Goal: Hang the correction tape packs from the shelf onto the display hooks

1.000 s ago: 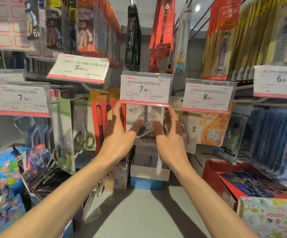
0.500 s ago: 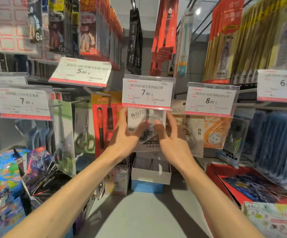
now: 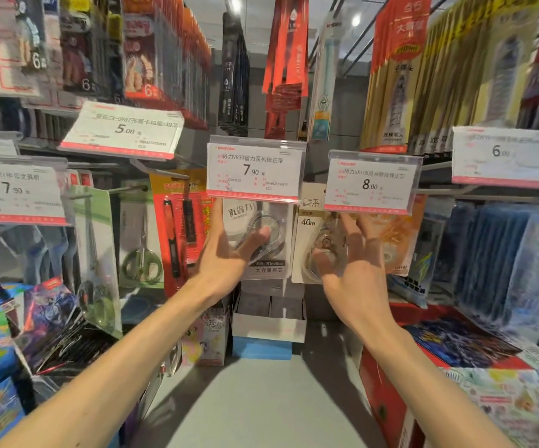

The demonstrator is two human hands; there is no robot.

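Crowded shop display (image 3: 352,101): left hand (image 3: 229,257), fingers straight, thumbs the correction tape pack (image 3: 242,211); right hand (image 3: 352,273) spread, empty. Poorly hooked, it may drop.

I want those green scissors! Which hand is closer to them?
Left. The left hand touches the correction tape pack to the right of the green scissors; the right hand is farther right, beyond that pack.

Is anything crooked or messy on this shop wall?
Yes. The 5.00 price tag up on the left sits tipped and slanted, while the middle 7.90 price tag beside it hangs level. Below it, the green-card scissors pack seems to lean sideways instead of hanging straight.
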